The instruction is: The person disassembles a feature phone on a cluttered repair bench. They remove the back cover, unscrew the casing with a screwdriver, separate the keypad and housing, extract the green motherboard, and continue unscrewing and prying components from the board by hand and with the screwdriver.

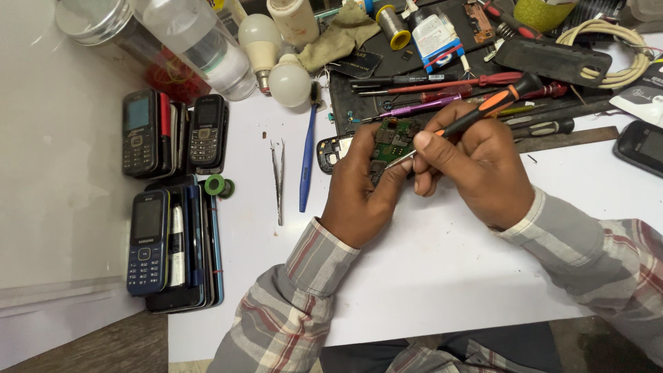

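Note:
My left hand (360, 188) grips a small green phone circuit board (392, 136), held upright over the white table. My right hand (473, 166) holds an orange-and-black screwdriver (487, 107), and its metal tip touches the lower part of the board between my thumbs. A black phone frame (330, 152) lies on the table just left of the board, partly hidden by my left fingers.
Steel tweezers (278, 179) and a blue-handled brush (307, 159) lie left of my hands. Several old keypad phones (148, 238) are stacked at the far left. More screwdrivers (442, 86), two white bulbs (290, 81), a cloth, a cable coil (625, 41) and a black phone (641, 146) crowd the back.

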Tool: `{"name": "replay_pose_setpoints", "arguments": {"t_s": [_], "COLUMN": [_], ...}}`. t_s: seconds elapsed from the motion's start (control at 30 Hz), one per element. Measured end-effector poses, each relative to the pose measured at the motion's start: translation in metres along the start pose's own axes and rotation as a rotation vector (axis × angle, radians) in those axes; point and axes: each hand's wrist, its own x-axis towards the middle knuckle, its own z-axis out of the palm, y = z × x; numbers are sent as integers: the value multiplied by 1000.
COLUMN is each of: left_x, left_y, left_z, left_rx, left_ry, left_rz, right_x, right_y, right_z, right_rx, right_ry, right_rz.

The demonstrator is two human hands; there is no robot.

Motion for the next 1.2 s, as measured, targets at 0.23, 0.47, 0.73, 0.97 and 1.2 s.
{"name": "replay_pose_setpoints", "arguments": {"t_s": [0.23, 0.47, 0.73, 0.97, 1.2], "left_x": [3, 5, 3, 2, 2], "left_y": [5, 0, -5, -8, -5], "left_z": [4, 4, 2, 1, -1], "left_rx": [-192, -104, -72, -126, -69], "left_ry": [25, 44, 28, -31, -32], "left_rz": [-270, -46, -115, -74, -86], "right_x": [-2, -2, 1, 1, 1], "right_y": [1, -5, -10, -13, -11], "right_z": [5, -3, -8, -14, -10], "right_rx": [-15, 175, -81, -71, -124], "right_ry": [-20, -18, 48, 32, 76], "right_rz": [-172, -132, -195, -225, -247]}}
